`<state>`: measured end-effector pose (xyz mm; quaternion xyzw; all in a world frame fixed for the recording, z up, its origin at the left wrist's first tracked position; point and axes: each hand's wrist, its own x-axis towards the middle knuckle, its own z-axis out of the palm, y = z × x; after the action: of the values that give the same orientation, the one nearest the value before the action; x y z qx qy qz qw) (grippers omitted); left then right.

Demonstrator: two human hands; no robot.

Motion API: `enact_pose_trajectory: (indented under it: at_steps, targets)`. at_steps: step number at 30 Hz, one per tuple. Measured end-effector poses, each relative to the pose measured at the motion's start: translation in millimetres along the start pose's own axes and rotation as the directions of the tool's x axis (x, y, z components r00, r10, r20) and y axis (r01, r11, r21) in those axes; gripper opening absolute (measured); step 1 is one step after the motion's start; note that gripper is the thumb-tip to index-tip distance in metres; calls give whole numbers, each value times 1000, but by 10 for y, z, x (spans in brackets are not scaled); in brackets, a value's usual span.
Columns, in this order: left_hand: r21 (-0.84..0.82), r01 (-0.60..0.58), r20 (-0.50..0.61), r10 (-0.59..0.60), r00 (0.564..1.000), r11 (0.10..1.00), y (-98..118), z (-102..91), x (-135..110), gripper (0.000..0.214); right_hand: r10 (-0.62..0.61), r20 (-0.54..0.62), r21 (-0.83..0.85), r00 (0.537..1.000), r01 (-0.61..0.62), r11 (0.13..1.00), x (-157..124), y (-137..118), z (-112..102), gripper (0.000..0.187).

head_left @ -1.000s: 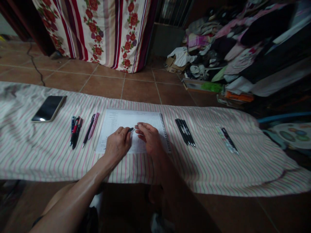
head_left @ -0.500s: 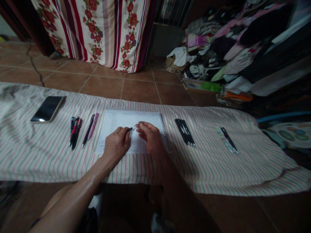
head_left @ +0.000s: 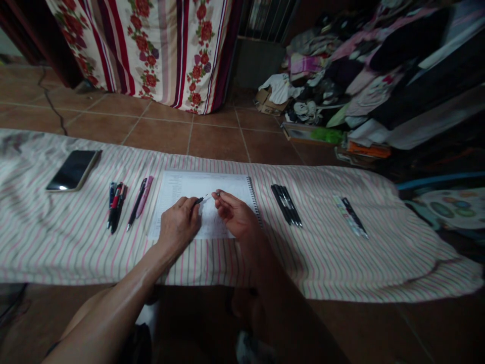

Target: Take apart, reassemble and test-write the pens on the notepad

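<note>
Over the spiral notebook (head_left: 212, 179), my left hand (head_left: 178, 220) is closed around a black pen (head_left: 199, 200). A thin, pale tip sticks out of the pen's end towards the right. My right hand (head_left: 237, 212) pinches a small dark piece (head_left: 217, 193) between thumb and fingertips, a short gap away from that tip. Its exact kind is too small to make out. Most of the pen's body is hidden inside my left fist. Printed or written lines show on the notebook's open page.
Left of the notebook lie a black pen (head_left: 137, 205), a pink pen (head_left: 144, 197), a group of several pens (head_left: 115, 207) and a phone (head_left: 74, 171). To its right are several black pens (head_left: 287, 205) and a clear packet with a dark strip (head_left: 352, 217). Striped cloth (head_left: 333, 263) covers the surface.
My right hand has drawn slightly away from the pen and turned, so the gap between the pale tip and the small dark piece shows more clearly. The left hand keeps its hold.
</note>
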<state>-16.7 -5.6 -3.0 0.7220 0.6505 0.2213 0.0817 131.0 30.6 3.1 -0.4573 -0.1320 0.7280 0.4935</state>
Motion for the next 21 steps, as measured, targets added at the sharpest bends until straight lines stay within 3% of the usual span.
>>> enact_pose_trajectory:
  at_steps: [6,11,13,16,18,21]
  targets:
    - [-4,2,12,-2,1000,1000,-4,2,-4,31,129,55,134,990,-135,982,21,-61,-31,9]
    - [12,3,9,-3,1000,1000,-4,16,-5,31,137,58,146,989,-144,979,12,-55,-31,9]
    - [18,1,10,-1,1000,1000,-4,19,-5,31,64,36,73,997,-66,995,7,-33,-38,5]
    - [32,-1,16,0,1000,999,-2,20,-7,31,-152,-20,-165,988,147,975,13,-12,-79,7]
    - [43,-3,22,2,1000,999,0,20,-7,30,-315,-31,-381,949,280,881,39,-25,-141,15]
    - [56,-3,28,1,1000,998,9,25,-5,30,-513,39,-647,858,413,641,104,-76,-283,21]
